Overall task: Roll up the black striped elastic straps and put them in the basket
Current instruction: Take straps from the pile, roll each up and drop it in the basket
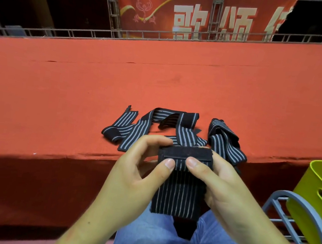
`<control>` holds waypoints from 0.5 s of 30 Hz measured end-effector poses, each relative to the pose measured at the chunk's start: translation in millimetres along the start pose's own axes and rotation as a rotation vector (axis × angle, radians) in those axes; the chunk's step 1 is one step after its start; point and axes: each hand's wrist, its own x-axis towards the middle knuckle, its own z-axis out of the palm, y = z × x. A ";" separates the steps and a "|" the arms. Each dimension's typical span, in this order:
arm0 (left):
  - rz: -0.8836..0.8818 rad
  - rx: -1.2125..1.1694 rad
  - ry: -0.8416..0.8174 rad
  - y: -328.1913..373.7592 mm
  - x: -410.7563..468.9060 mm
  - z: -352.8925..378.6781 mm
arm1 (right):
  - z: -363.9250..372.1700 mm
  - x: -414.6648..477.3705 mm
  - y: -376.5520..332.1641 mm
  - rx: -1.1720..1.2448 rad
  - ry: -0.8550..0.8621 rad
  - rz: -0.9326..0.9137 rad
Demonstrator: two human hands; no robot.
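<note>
Seated person's left hand and right hand grip a black striped elastic strap between them, above a lap in blue jeans. Both thumbs press on the strap's front, just below its plain black top end, which is folded over. The fingers of each hand curl round behind it from either side. The rest of the strap hangs flat below the thumbs.

Just beyond the hands, near the front edge of a red-covered desk, lie more striped pieces: a loose tangle of straps beyond the left hand and a crumpled strap beyond the right hand.

To the right of the right hand, well apart from it, a yellow-green basket sits on a grey wire rack. Something dark shows through the basket's side slot. Far beyond the hands, a red banner hangs behind a metal frame.
</note>
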 end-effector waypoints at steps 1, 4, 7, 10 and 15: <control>-0.007 0.007 0.002 0.6 0.2 -0.2 | -0.7 0.6 0.7 -0.014 0.001 -0.006; -0.049 -0.010 -0.004 1.3 0.0 -0.2 | -2.7 2.1 2.3 -0.048 0.002 -0.020; -0.058 -0.014 0.008 0.0 0.1 -0.3 | -3.2 1.8 4.3 -0.074 -0.023 -0.020; -0.049 0.007 0.019 -0.7 0.8 0.4 | -2.0 2.5 6.2 -0.067 -0.007 0.014; -0.043 0.035 -0.032 -4.6 -2.1 2.9 | 0.7 4.6 5.7 -0.158 0.033 0.020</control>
